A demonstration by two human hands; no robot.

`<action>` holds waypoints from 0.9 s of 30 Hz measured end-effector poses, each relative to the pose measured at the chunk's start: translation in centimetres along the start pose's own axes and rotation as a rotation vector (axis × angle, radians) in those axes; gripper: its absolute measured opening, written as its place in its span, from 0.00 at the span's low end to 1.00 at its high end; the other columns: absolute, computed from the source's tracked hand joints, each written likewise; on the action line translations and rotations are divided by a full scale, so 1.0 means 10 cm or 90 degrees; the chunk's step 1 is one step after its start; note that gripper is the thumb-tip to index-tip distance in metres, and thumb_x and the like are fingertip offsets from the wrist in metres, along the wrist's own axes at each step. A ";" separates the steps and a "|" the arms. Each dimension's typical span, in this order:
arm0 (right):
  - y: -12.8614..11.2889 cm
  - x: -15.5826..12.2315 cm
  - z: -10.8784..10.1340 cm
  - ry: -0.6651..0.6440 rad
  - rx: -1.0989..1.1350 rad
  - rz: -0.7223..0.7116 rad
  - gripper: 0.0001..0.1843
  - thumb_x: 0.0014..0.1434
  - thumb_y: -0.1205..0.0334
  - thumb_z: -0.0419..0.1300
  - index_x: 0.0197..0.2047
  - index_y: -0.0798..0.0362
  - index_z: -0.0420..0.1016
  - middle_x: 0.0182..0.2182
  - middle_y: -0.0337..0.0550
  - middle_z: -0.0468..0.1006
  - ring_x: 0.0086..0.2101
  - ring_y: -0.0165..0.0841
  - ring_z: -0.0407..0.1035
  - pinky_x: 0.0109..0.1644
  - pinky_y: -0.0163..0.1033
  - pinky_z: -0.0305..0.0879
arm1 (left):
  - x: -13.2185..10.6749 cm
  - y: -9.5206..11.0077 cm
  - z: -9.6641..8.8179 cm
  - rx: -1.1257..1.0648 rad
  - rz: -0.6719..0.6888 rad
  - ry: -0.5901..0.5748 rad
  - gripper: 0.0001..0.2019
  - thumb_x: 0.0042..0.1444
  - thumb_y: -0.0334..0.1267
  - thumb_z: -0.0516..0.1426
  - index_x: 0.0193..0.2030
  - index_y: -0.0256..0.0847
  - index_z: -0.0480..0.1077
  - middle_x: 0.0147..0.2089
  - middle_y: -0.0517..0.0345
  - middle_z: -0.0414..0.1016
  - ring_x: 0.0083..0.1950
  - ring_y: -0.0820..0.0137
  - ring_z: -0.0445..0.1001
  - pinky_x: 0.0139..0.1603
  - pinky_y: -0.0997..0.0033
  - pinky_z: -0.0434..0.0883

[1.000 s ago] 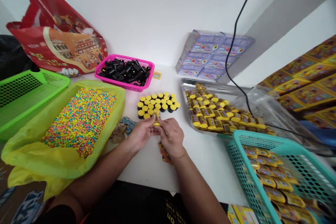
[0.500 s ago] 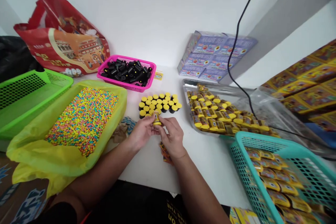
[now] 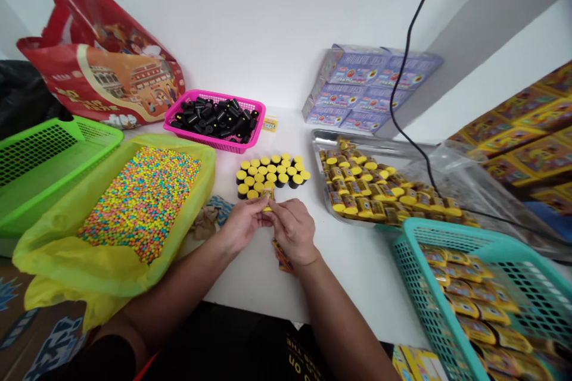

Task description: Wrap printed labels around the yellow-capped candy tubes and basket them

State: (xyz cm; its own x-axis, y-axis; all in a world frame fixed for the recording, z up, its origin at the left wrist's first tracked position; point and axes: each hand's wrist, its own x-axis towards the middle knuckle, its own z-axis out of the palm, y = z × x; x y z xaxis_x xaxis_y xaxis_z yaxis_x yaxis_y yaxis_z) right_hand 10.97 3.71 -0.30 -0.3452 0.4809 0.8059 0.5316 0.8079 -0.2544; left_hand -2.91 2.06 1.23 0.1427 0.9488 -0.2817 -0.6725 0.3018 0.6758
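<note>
Between my left hand [image 3: 243,223] and my right hand [image 3: 294,229] is a small canister [image 3: 268,195] with a yellow cap and a printed label. Fingers of both hands are closed on it, and part of it is hidden by them. Just beyond my hands stand several black canisters with yellow lids [image 3: 271,177], grouped upright on the white table [image 3: 250,286]. Partly under my right hand and wrist lies a small stack of orange printed labels or cards [image 3: 283,259]. A crumpled brown and blue-white cloth [image 3: 212,217] rests left of my left hand.
A yellow-lined tub [image 3: 208,169] of colored candy balls stands left, beside a green basket [image 3: 96,131]. Behind are a pink basket [image 3: 257,137] of black canisters and a red bag [image 3: 129,86]. Right are a metal tray [image 3: 319,158] of labeled canisters, a teal basket [image 3: 409,262], purple boxes [image 3: 353,86] and a cable [image 3: 395,92].
Both hands keep hold of the canister. My right fingers have shifted over its lower end, covering more of it. The whole view has shifted slightly.
</note>
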 end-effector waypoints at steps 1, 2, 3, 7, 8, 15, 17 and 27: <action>0.00 0.00 0.00 -0.001 -0.003 -0.002 0.12 0.62 0.69 0.57 0.47 0.50 0.77 0.28 0.43 0.76 0.31 0.35 0.68 0.35 0.42 0.66 | 0.00 0.01 0.00 -0.002 0.004 -0.001 0.18 0.41 0.45 0.71 0.30 0.33 0.73 0.28 0.56 0.73 0.28 0.73 0.71 0.35 0.68 0.68; 0.00 0.01 0.00 0.001 0.001 0.004 0.12 0.61 0.69 0.58 0.47 0.49 0.77 0.29 0.43 0.76 0.31 0.35 0.68 0.35 0.42 0.66 | 0.01 0.02 0.00 -0.006 0.009 -0.002 0.17 0.41 0.45 0.70 0.30 0.34 0.73 0.29 0.57 0.73 0.28 0.73 0.71 0.35 0.68 0.68; 0.00 0.01 0.00 0.007 0.012 0.019 0.11 0.61 0.68 0.59 0.47 0.49 0.76 0.30 0.43 0.76 0.32 0.35 0.68 0.35 0.42 0.67 | 0.01 0.03 0.00 -0.012 0.014 -0.003 0.17 0.42 0.44 0.70 0.31 0.34 0.73 0.30 0.57 0.74 0.28 0.73 0.71 0.35 0.68 0.69; 0.00 0.04 0.00 0.051 0.070 0.080 0.13 0.60 0.66 0.63 0.49 0.49 0.75 0.32 0.44 0.76 0.33 0.35 0.69 0.36 0.42 0.70 | 0.01 0.08 0.01 -0.018 0.014 -0.010 0.17 0.44 0.44 0.69 0.36 0.35 0.75 0.32 0.56 0.74 0.29 0.73 0.72 0.33 0.70 0.69; 0.00 0.04 0.01 0.057 0.079 0.077 0.13 0.59 0.67 0.63 0.48 0.49 0.76 0.32 0.44 0.77 0.33 0.35 0.69 0.36 0.42 0.70 | 0.00 0.09 0.01 -0.015 0.016 -0.007 0.17 0.44 0.45 0.69 0.36 0.35 0.75 0.33 0.56 0.75 0.29 0.73 0.72 0.32 0.70 0.69; 0.03 -0.02 0.04 0.043 0.114 0.045 0.11 0.60 0.71 0.60 0.44 0.49 0.76 0.31 0.43 0.78 0.33 0.34 0.69 0.37 0.43 0.69 | -0.01 0.06 0.02 0.028 0.050 0.016 0.19 0.42 0.45 0.70 0.36 0.35 0.73 0.32 0.58 0.73 0.28 0.76 0.71 0.31 0.74 0.66; 0.02 -0.02 0.04 0.047 0.108 0.041 0.10 0.60 0.71 0.59 0.42 0.49 0.76 0.31 0.42 0.78 0.32 0.34 0.69 0.37 0.43 0.69 | -0.02 0.06 0.02 0.034 0.066 0.026 0.19 0.42 0.44 0.70 0.37 0.36 0.72 0.33 0.59 0.73 0.28 0.75 0.72 0.31 0.73 0.67; -0.11 0.02 0.07 -0.005 -0.004 0.086 0.17 0.58 0.62 0.63 0.52 0.51 0.72 0.35 0.47 0.75 0.35 0.38 0.69 0.38 0.45 0.70 | -0.04 0.03 0.07 0.001 0.146 0.112 0.18 0.38 0.44 0.71 0.27 0.36 0.68 0.29 0.62 0.70 0.28 0.75 0.71 0.29 0.74 0.69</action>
State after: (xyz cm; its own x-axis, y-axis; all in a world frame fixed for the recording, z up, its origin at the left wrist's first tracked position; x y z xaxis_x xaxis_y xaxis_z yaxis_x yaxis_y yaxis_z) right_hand 9.79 3.17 -0.27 -0.2758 0.5880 0.7604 0.5787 0.7332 -0.3570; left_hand -2.67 1.83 2.02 -0.1418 0.9616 -0.2349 -0.6709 0.0812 0.7371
